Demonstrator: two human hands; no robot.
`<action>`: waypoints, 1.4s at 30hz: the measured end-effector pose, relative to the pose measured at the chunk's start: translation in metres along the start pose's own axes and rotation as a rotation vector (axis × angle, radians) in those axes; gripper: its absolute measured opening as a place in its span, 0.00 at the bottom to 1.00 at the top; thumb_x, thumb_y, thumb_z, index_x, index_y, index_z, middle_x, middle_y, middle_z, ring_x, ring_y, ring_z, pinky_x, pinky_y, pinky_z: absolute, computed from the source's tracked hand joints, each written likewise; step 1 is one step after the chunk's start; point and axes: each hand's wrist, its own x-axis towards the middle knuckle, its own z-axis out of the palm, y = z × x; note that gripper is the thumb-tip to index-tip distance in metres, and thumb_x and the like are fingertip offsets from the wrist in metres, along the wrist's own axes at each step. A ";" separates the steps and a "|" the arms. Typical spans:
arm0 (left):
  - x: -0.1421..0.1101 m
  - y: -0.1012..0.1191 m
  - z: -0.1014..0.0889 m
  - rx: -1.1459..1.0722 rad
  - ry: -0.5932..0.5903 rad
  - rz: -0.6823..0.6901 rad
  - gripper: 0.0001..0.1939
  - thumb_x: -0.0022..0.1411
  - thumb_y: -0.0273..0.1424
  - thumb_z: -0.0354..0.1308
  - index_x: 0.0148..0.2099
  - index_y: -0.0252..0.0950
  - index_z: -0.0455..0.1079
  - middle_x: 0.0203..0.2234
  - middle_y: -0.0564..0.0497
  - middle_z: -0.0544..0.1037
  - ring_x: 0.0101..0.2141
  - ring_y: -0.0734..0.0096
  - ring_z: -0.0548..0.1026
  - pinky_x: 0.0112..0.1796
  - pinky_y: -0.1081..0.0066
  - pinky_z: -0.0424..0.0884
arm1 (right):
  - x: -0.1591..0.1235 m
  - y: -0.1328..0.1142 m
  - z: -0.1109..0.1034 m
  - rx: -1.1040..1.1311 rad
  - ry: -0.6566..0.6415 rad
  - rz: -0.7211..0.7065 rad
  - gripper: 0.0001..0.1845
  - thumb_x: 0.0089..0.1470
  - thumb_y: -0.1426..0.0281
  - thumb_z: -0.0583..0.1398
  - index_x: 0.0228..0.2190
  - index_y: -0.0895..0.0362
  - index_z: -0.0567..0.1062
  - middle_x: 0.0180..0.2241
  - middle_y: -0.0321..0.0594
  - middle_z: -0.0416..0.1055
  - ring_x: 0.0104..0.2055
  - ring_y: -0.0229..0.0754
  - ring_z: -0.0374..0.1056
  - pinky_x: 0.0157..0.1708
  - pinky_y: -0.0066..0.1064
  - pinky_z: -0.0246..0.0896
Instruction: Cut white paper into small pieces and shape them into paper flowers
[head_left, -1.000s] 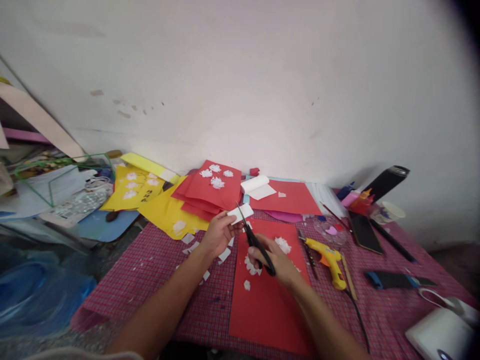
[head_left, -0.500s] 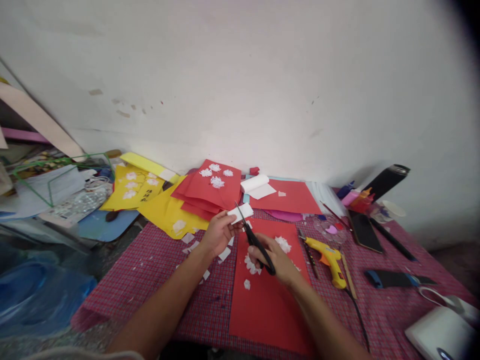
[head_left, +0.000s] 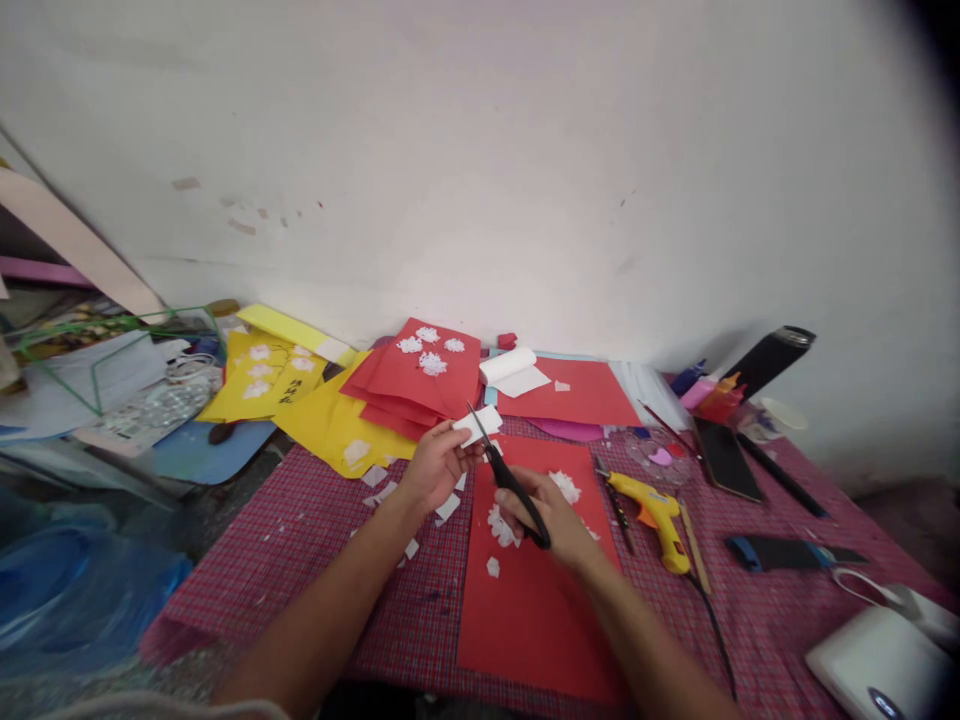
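Observation:
My left hand (head_left: 437, 465) pinches a small white strip of paper (head_left: 484, 423) between thumb and fingers. My right hand (head_left: 541, 510) grips black-handled scissors (head_left: 511, 484), whose blades point up and left and lie across the strip. Beneath both hands is a red sheet (head_left: 536, 625) bearing white paper flowers (head_left: 564, 487), one of them partly behind my right hand. A small loose white petal piece (head_left: 493, 567) lies on the same sheet. Cut white paper scraps (head_left: 448, 508) are scattered on the cloth below my left hand.
A yellow glue gun (head_left: 658, 512) lies right of the red sheet, its cord running forward. Behind are a white paper roll (head_left: 517, 372) and red cards with white flowers (head_left: 431, 363). Yellow sheets (head_left: 262, 375) sit left; a phone (head_left: 726, 458) and black bottle (head_left: 776, 360) stand right.
The view has shifted very slightly. Both hands, the scissors and the white strip keep nearly the same positions.

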 end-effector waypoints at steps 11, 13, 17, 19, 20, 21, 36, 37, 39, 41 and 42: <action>0.002 -0.001 -0.003 -0.022 -0.009 -0.005 0.11 0.53 0.27 0.66 0.40 0.33 0.70 0.30 0.50 0.79 0.29 0.71 0.77 0.34 0.69 0.72 | -0.001 0.000 0.000 -0.015 0.009 -0.010 0.15 0.53 0.57 0.61 0.29 0.56 0.68 0.16 0.27 0.57 0.16 0.32 0.52 0.18 0.25 0.47; 0.001 -0.001 -0.002 -0.028 0.002 -0.007 0.11 0.52 0.27 0.66 0.39 0.33 0.70 0.30 0.50 0.79 0.29 0.71 0.76 0.34 0.69 0.72 | -0.001 -0.001 0.000 -0.018 0.015 -0.009 0.15 0.53 0.57 0.61 0.29 0.56 0.68 0.16 0.27 0.57 0.16 0.32 0.51 0.17 0.25 0.46; 0.001 0.000 -0.001 -0.035 0.013 -0.010 0.11 0.52 0.26 0.66 0.38 0.33 0.70 0.30 0.50 0.79 0.29 0.71 0.76 0.34 0.69 0.73 | -0.001 -0.003 0.000 -0.034 0.038 -0.002 0.15 0.52 0.58 0.62 0.27 0.56 0.67 0.16 0.27 0.57 0.16 0.32 0.50 0.17 0.26 0.45; 0.002 0.000 -0.001 -0.037 0.014 -0.012 0.11 0.52 0.26 0.66 0.38 0.33 0.70 0.30 0.50 0.79 0.29 0.71 0.76 0.34 0.69 0.73 | -0.001 -0.005 0.001 -0.041 0.048 -0.001 0.15 0.51 0.58 0.62 0.26 0.56 0.67 0.16 0.27 0.57 0.16 0.31 0.50 0.17 0.26 0.44; 0.002 0.000 -0.001 -0.038 0.016 -0.013 0.11 0.52 0.26 0.66 0.39 0.33 0.70 0.30 0.50 0.79 0.29 0.71 0.77 0.34 0.69 0.73 | -0.001 -0.006 0.001 -0.041 0.050 0.000 0.15 0.51 0.58 0.62 0.25 0.56 0.66 0.15 0.27 0.57 0.16 0.31 0.49 0.17 0.26 0.44; 0.002 0.000 -0.001 -0.038 0.019 -0.014 0.12 0.52 0.26 0.66 0.39 0.33 0.70 0.30 0.50 0.79 0.29 0.71 0.77 0.34 0.69 0.73 | -0.001 -0.006 0.001 -0.043 0.051 0.001 0.15 0.51 0.59 0.62 0.25 0.56 0.66 0.15 0.27 0.57 0.16 0.31 0.49 0.17 0.26 0.44; 0.004 -0.002 -0.004 -0.013 0.014 -0.009 0.12 0.51 0.26 0.66 0.38 0.32 0.69 0.30 0.49 0.79 0.29 0.70 0.77 0.33 0.69 0.74 | 0.002 0.000 0.002 -0.022 0.073 0.027 0.15 0.53 0.59 0.62 0.25 0.56 0.66 0.14 0.26 0.57 0.14 0.31 0.51 0.15 0.24 0.46; 0.004 -0.002 -0.005 -0.005 0.015 -0.006 0.12 0.51 0.26 0.66 0.38 0.32 0.69 0.31 0.49 0.79 0.29 0.70 0.77 0.33 0.69 0.74 | 0.001 0.001 0.001 -0.009 0.063 0.029 0.15 0.53 0.59 0.62 0.26 0.56 0.67 0.14 0.26 0.58 0.14 0.31 0.52 0.15 0.24 0.47; 0.004 -0.002 -0.005 0.015 0.021 0.000 0.12 0.51 0.27 0.66 0.38 0.33 0.68 0.31 0.49 0.79 0.29 0.69 0.77 0.32 0.69 0.73 | 0.001 0.003 -0.001 0.022 0.044 0.022 0.14 0.53 0.59 0.62 0.29 0.56 0.68 0.14 0.27 0.61 0.13 0.32 0.55 0.14 0.24 0.49; 0.005 -0.002 -0.006 0.036 0.032 0.005 0.13 0.51 0.28 0.66 0.38 0.33 0.67 0.30 0.48 0.79 0.29 0.68 0.77 0.32 0.69 0.73 | 0.001 0.004 -0.003 0.066 0.024 0.012 0.14 0.53 0.59 0.63 0.31 0.56 0.68 0.15 0.28 0.64 0.13 0.33 0.58 0.15 0.24 0.51; 0.005 -0.002 -0.007 0.044 0.043 0.014 0.13 0.50 0.28 0.66 0.37 0.33 0.67 0.29 0.48 0.78 0.28 0.69 0.77 0.31 0.69 0.72 | 0.000 0.004 -0.003 0.095 0.009 0.010 0.14 0.53 0.59 0.63 0.32 0.57 0.68 0.15 0.29 0.65 0.14 0.33 0.59 0.15 0.24 0.52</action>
